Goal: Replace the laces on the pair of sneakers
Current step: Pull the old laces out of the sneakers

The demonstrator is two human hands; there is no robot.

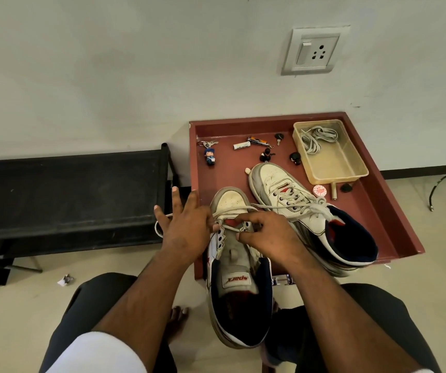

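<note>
Red-brown tray (394, 211) on a pale floor, against a white wall. Item one: near sneaker (239, 267), toe on the tray's front edge, heel overhanging between my knees. My right hand (267, 235) pinched its lace (232, 211) at the lower eyelets; my left hand (182, 224) was spread, lace looped over the fingers. Item two: far sneaker (305, 214), fully laced, lying on the tray. Item three: plastic tub (351, 170) holding spare laces (316, 138).

One head-worn wide-angle view, looking steeply down from close above the person's lap toward the red tray (372, 200) and wall (135, 76).
</note>
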